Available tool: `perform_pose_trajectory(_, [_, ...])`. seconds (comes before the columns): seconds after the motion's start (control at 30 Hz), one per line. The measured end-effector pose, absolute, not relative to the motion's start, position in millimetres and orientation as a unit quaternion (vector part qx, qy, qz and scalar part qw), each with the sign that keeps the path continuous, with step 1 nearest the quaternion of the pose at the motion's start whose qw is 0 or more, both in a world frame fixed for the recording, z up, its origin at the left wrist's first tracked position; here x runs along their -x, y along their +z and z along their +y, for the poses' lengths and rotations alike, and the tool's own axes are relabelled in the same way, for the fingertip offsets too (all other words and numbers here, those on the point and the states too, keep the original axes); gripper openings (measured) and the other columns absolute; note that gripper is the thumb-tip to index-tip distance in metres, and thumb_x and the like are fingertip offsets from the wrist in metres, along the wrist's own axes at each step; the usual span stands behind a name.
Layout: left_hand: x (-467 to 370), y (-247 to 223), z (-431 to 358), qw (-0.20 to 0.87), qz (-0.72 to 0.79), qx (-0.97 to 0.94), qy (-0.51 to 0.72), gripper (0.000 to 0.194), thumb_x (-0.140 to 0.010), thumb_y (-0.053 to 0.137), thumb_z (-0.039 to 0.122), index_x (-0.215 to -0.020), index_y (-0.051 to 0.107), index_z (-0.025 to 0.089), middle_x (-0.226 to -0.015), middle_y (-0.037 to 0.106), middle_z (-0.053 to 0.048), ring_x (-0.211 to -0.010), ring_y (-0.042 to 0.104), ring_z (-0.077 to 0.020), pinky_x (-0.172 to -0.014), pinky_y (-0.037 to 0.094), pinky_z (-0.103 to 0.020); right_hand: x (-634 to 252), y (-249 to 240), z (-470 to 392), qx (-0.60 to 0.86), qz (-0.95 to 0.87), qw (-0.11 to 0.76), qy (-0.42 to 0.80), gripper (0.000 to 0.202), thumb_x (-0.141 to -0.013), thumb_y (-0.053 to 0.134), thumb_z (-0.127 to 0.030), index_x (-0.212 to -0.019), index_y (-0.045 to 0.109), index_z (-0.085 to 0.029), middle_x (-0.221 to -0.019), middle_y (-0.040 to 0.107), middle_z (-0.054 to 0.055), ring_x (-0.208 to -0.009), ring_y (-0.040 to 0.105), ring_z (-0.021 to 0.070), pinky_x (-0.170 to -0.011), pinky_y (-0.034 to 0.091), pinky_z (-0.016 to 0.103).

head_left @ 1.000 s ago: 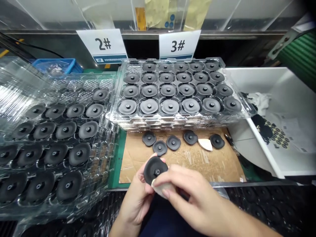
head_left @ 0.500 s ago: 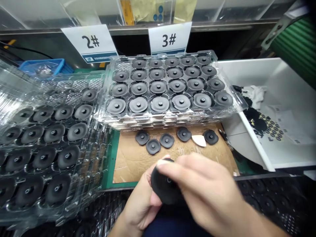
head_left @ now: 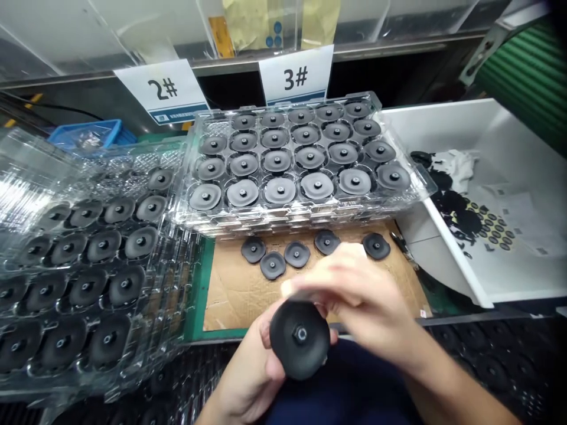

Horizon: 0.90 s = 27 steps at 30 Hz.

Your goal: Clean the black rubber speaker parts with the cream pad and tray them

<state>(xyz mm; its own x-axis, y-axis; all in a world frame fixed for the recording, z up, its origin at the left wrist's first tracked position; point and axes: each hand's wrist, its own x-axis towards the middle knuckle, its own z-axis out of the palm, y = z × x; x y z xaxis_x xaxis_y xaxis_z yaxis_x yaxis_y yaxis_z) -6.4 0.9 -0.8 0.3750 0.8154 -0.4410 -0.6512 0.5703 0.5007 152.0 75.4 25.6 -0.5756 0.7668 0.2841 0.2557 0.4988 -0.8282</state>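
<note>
black disc [head_left: 300,348], cardboard [head_left: 239,295] on green bench [head_left: 201,307]

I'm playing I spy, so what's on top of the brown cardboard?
Five black discs lie on the cardboard. The right hand blocks some of it from view, so I can't tell what's behind there.
</note>
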Motion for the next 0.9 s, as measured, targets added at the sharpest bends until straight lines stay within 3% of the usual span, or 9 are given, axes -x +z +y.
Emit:
perform_pose_trajectory(0.1, [5, 1, 0, 0.812, 0.334, -0.066, 0.475, 0.076, -0.053, 0.079, 0.033, -0.122, 0.047, 0.034, -0.113, 0.062, -0.005, -0.099, 0.061, -0.0278, -0.076, 0.051, -0.031, -174, -15, 78, 0.477, -0.714, 0.276, 0.431, 0.022, -0.085, 0.054, -0.025, -0.106, 0.060, -0.027, -0.099, 0.064, -0.001, -0.085, 0.059, 0.0131, -0.070, 0.048, 0.023])
perform_pose_trajectory(0.2, [4, -2, -2, 0.798, 0.348, -0.025, 0.491, 0.068, -0.057, 0.078, 0.028, -0.119, 0.050, 0.031, -0.121, 0.058, -0.007, -0.108, 0.056, -0.0303, -0.080, 0.051, -0.033, -185, -67, 60, 0.515, -0.718, 0.207, 0.421, 0.025, -0.086, 0.050, -0.026, -0.108, 0.060, -0.024, -0.099, 0.064, 0.004, -0.083, 0.062, 0.0167, -0.069, 0.053, 0.028])
perform_pose_trajectory(0.33, [3, -9, -1, 0.790, 0.349, -0.002, 0.504, 0.065, -0.059, 0.077, 0.025, -0.119, 0.051, 0.029, -0.124, 0.056, -0.008, -0.114, 0.051, -0.0316, -0.086, 0.049, -0.035, -185, -116, 23, 0.576, -0.711, 0.219, 0.338, 0.037, -0.088, 0.040, -0.025, -0.123, 0.049, -0.019, -0.117, 0.049, 0.014, -0.106, 0.052, 0.0259, -0.085, 0.048, 0.044])
perform_pose_trajectory(0.47, [-1, -12, 1, 0.792, 0.330, -0.011, 0.513, 0.058, -0.066, 0.071, 0.029, -0.120, 0.051, 0.028, -0.125, 0.055, -0.009, -0.114, 0.051, -0.0305, -0.089, 0.047, -0.035, -183, -129, 15, 0.584, -0.724, 0.209, 0.300, 0.048, -0.084, 0.049, -0.031, -0.131, 0.040, -0.023, -0.125, 0.042, 0.014, -0.113, 0.047, 0.0295, -0.087, 0.047, 0.045])
perform_pose_trajectory(0.57, [-4, -12, 0, 0.782, 0.340, -0.006, 0.522, 0.060, -0.071, 0.066, 0.034, -0.126, 0.044, 0.030, -0.125, 0.056, -0.008, -0.113, 0.053, -0.0286, -0.089, 0.047, -0.034, -179, -131, 29, 0.581, -0.736, 0.203, 0.283, 0.049, -0.081, 0.053, -0.031, -0.129, 0.043, -0.022, -0.124, 0.043, 0.014, -0.111, 0.048, 0.0305, -0.086, 0.047, 0.046])
perform_pose_trajectory(0.7, [-6, -9, -6, 0.781, 0.345, -0.014, 0.521, 0.066, -0.067, 0.070, 0.033, -0.127, 0.042, 0.033, -0.125, 0.055, -0.007, -0.112, 0.054, -0.0279, -0.087, 0.048, -0.035, -170, -136, 44, 0.557, -0.756, 0.204, 0.278, 0.039, -0.081, 0.051, -0.025, -0.120, 0.052, -0.019, -0.120, 0.046, 0.013, -0.105, 0.051, 0.0281, -0.087, 0.046, 0.044])
perform_pose_trajectory(0.9, [-4, -12, -13, 0.775, 0.332, -0.047, 0.535, 0.065, -0.061, 0.074, 0.034, -0.121, 0.050, 0.034, -0.121, 0.059, -0.005, -0.108, 0.056, -0.0282, -0.089, 0.046, -0.037, -166, -140, 37, 0.532, -0.758, 0.242, 0.290, 0.041, -0.082, 0.045, -0.014, -0.122, 0.052, -0.017, -0.109, 0.052, 0.013, -0.102, 0.049, 0.0264, -0.085, 0.044, 0.045])
